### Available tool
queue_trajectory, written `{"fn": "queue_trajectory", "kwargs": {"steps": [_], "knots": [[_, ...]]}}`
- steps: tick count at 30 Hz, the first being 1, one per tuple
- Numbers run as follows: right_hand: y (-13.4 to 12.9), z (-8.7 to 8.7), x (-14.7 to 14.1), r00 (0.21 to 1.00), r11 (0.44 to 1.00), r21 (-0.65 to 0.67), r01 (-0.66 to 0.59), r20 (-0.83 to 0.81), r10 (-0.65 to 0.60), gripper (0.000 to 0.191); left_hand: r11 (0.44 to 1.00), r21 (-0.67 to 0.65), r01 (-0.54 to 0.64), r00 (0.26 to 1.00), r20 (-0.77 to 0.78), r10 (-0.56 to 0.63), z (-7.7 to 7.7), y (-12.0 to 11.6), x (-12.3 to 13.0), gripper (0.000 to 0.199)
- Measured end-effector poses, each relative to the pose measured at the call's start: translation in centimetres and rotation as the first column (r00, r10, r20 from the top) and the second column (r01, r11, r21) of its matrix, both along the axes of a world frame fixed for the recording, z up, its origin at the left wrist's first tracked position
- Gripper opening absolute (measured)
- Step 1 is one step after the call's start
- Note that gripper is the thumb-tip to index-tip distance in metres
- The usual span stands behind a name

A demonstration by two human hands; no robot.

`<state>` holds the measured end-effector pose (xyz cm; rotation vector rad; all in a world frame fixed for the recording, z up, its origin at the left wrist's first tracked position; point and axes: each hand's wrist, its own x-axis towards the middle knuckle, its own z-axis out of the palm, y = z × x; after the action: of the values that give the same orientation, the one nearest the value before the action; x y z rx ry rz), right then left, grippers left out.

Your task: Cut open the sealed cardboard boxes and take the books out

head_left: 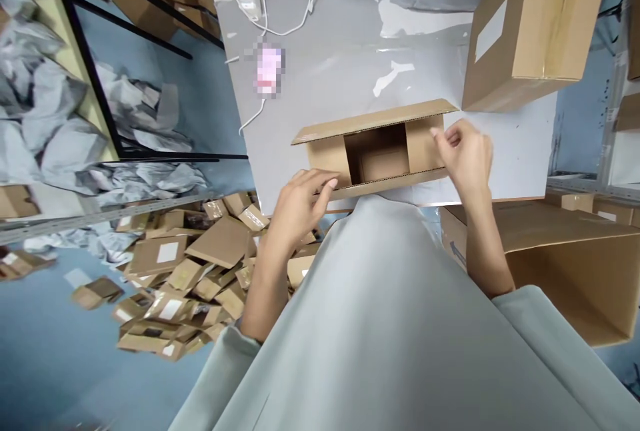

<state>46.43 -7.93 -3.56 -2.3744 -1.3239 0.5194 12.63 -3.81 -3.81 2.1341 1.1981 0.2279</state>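
Observation:
A small cardboard box (pixel 385 174) stands at the front edge of the grey table, its two end flaps folded inward and its long flaps raised. Through the gap between the end flaps its dark inside shows. At its left end, my left hand (pixel 306 203) has its thumb and fingers apart, fingertips on or near the left flap and front long flap. My right hand (pixel 463 150) is at the box's right end, with thumb and index finger pinched close beside the right end flap; what is between them is too small to tell.
On the table (pixel 345 71) are a taped tall box (pixel 545 24) at right, white cables (pixel 287 31) and a blurred pink device (pixel 270 70). A large open box (pixel 570 271) is below right; many cartons (pixel 190 271) lie below left.

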Motion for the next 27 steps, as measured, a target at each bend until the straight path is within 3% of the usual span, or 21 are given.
{"fn": "queue_trajectory", "kwargs": {"steps": [3,5,7,9,12,16,20,27], "knots": [[-1.0,0.6,-1.6,0.951,0.931,-0.197,-0.306,-0.104,0.291,0.028,0.963,-0.228,0.145,0.984,-0.068,-0.164,-1.1,2.7,3.5,0.047],[-0.5,0.5,-2.1,0.878,0.825,-0.301,-0.478,-0.164,0.449,0.031,0.890,-0.396,0.225,0.925,-0.200,-0.323,-2.7,4.3,5.5,0.050],[0.5,-0.1,-2.2,0.803,0.720,-0.357,-0.595,-0.227,0.552,0.037,0.860,-0.460,0.220,0.830,-0.375,-0.413,-4.1,5.2,6.5,0.047],[1.3,-1.1,-2.3,0.737,0.641,-0.365,-0.675,-0.300,0.605,0.046,0.900,-0.380,0.214,0.776,-0.493,-0.393,-4.9,5.0,6.2,0.043],[1.4,-2.6,-2.7,0.676,0.589,-0.334,-0.736,-0.327,0.660,0.051,0.950,-0.151,0.274,0.804,-0.506,-0.313,-4.6,3.3,3.9,0.031],[-0.9,-2.6,-3.0,0.636,0.619,-0.148,-0.771,-0.133,0.760,0.040,0.964,0.087,0.252,0.875,-0.447,-0.188,-2.2,0.9,0.1,0.032],[-3.9,-1.0,-1.0,0.672,0.672,-0.007,-0.740,0.037,0.740,0.037,0.971,0.191,0.142,0.916,-0.396,-0.056,-0.4,0.0,-2.0,0.039],[-7.3,-0.1,3.0,0.784,0.783,0.052,-0.620,0.082,0.616,0.026,0.953,0.288,0.092,0.951,-0.309,0.002,-0.8,-0.4,-1.3,0.041]]}}
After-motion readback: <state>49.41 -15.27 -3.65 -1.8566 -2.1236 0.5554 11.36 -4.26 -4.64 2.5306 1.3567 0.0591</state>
